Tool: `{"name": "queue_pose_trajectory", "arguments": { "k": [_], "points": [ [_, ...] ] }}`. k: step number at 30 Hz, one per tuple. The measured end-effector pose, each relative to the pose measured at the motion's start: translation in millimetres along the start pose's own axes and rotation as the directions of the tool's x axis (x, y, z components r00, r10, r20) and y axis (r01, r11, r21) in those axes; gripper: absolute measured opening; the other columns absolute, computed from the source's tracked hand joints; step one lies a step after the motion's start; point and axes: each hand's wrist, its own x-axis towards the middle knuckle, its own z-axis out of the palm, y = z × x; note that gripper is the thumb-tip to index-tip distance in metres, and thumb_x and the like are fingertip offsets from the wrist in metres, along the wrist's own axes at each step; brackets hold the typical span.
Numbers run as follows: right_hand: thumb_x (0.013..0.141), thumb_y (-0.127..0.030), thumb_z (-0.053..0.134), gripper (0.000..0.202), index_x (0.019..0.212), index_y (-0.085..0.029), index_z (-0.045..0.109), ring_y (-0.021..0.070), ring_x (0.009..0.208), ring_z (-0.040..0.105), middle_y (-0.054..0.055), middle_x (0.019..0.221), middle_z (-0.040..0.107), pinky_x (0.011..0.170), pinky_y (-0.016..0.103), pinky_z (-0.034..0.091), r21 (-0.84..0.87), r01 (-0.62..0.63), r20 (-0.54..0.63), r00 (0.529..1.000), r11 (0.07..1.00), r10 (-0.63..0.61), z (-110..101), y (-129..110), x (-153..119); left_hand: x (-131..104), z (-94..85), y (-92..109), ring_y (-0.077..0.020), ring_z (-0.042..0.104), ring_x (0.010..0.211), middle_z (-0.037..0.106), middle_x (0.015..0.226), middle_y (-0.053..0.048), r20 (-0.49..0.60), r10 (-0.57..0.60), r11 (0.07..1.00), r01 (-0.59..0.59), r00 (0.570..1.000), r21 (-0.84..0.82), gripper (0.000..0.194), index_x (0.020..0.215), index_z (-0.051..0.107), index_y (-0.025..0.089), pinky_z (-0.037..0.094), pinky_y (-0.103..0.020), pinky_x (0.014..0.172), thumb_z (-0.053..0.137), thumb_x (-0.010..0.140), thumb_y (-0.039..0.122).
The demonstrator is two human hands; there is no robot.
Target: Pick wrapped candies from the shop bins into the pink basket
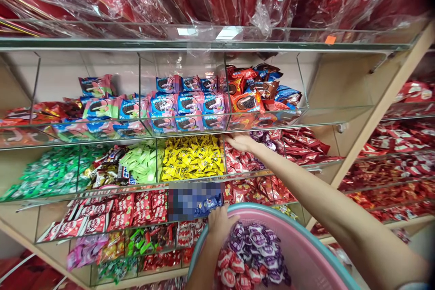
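Pink tub [302,253] with a blue rim, one in all, lies nearest the camera, its purple candies [261,249] and red candies [234,265] heaped too thickly to count. One left hand [219,221] is curled over the rim's upper left, grasping it. Up and slightly right of that hand, red-and-white shelf candies [238,163] fill one compartment; small and jumbled, they share no clear long axis. One right hand [240,141] is nearer to them, at the top of their heap, with most of the candies below it; its fingertips are indistinct, so I cannot tell whether they hold anything. Just left, one compartment holds countless yellow packets [192,158]; above, about nine cookie packs [188,103] sit three by three, with one orange sticker [330,40] higher still.
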Motion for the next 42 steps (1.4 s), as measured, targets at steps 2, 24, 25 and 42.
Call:
{"name": "queue_pose_trajectory", "arguments": {
  "k": [2, 24, 25, 42],
  "points": [
    [0.091, -0.052, 0.027, 0.05, 0.118, -0.022, 0.058, 0.0251, 0.101, 0.058, 0.007, 0.116, 0.063, 0.088, 0.036, 0.041, 0.008, 0.018, 0.037, 0.999, 1.0, -0.019, -1.9, -2.4, -2.3, -0.3, -0.8, 0.6, -0.0273, 0.058, 0.1, 0.065, 0.108, -0.009, -0.004, -0.001, 1.0, 0.001, 1.0, -0.003, 0.056, 0.122, 0.054, 0.023, 0.042, -0.035, 0.083, 0.048, 0.078, 0.057],
    [0.092, -0.05, 0.028, 0.048, 0.1, -0.022, 0.066, 0.0263, 0.104, 0.049, 0.01, 0.104, 0.062, 0.089, 0.043, 0.031, -0.025, -0.055, -0.128, 0.99, 0.998, 0.052, -2.4, -14.7, -38.8, 1.1, -0.4, -0.6, -0.0286, 0.058, 0.101, 0.064, 0.11, -0.01, 0.009, 0.007, 1.0, -0.007, 1.0, 0.003, 0.06, 0.126, 0.051, 0.025, 0.042, -0.036, 0.083, 0.045, 0.077, 0.061],
    [0.091, -0.05, 0.03, 0.047, 0.095, -0.021, 0.068, 0.0265, 0.102, 0.05, 0.01, 0.1, 0.064, 0.088, 0.042, 0.031, -0.04, -0.088, -0.121, 0.989, 0.995, 0.083, -3.6, -18.5, -35.8, 1.2, -0.1, -0.9, -0.0284, 0.058, 0.101, 0.064, 0.11, -0.01, 0.006, 0.007, 1.0, -0.007, 1.0, 0.002, 0.06, 0.126, 0.051, 0.025, 0.042, -0.036, 0.083, 0.045, 0.077, 0.06],
    [0.078, -0.039, 0.056, 0.029, 0.097, -0.022, 0.068, 0.0288, 0.103, 0.053, 0.007, 0.101, 0.067, 0.082, 0.04, 0.037, 0.092, -0.115, -0.113, 0.986, 0.989, 0.126, -6.2, -22.8, -36.2, 3.9, 5.0, -3.4, -0.0293, 0.06, 0.099, 0.066, 0.106, -0.011, -0.029, 0.03, 0.999, -0.03, 0.999, 0.011, 0.058, 0.12, 0.055, 0.023, 0.044, -0.036, 0.081, 0.048, 0.076, 0.06]
  ]
}}
